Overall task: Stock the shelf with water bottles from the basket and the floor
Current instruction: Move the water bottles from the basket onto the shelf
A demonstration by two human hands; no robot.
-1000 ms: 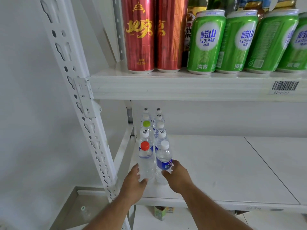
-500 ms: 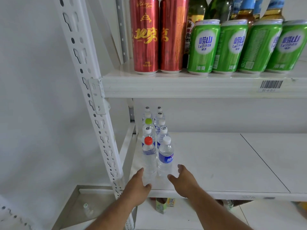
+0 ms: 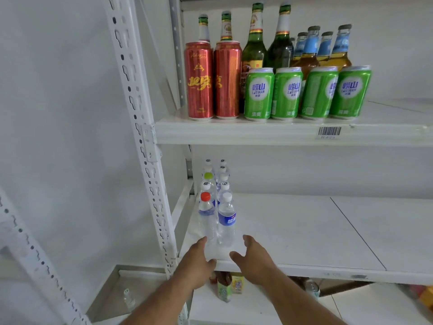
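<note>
Bare skin, nothing held: my left hand (image 3: 199, 261) and right hand (image 3: 251, 255) hover with fingers loosely spread at the front lip of the white metal lower shelf (image 3: 304, 235), one on each side of the front pair of bottles, neither gripping. The left fingertips lie just beside the base of the clear plastic water bottle with the red cap (image 3: 206, 219); whether they touch it I cannot tell. The right hand is apart from the clear plastic water bottle with the white cap and blue label (image 3: 226, 221).

These two stand upright, touching or nearly so, heading a double row of small clear water bottles (image 3: 215, 181) that runs back along the left end of the shelf.

Risk, as I judge it: the bottles are tall, narrow and light, set close in file. A brush from either hand could tip a front bottle into those behind, or roll it off the front edge.

Obstructions: the perforated white steel upright (image 3: 150, 160) stands close on the left and limits my left arm's sweep. The white upper shelf (image 3: 257, 134) overhangs, carrying tall red cans (image 3: 213, 80), green cans (image 3: 304, 92) and glass bottles (image 3: 269, 41). To the right the lower shelf is bare. Below it some cartons and bottles (image 3: 225, 287) stand low down. No basket is in view.
</note>
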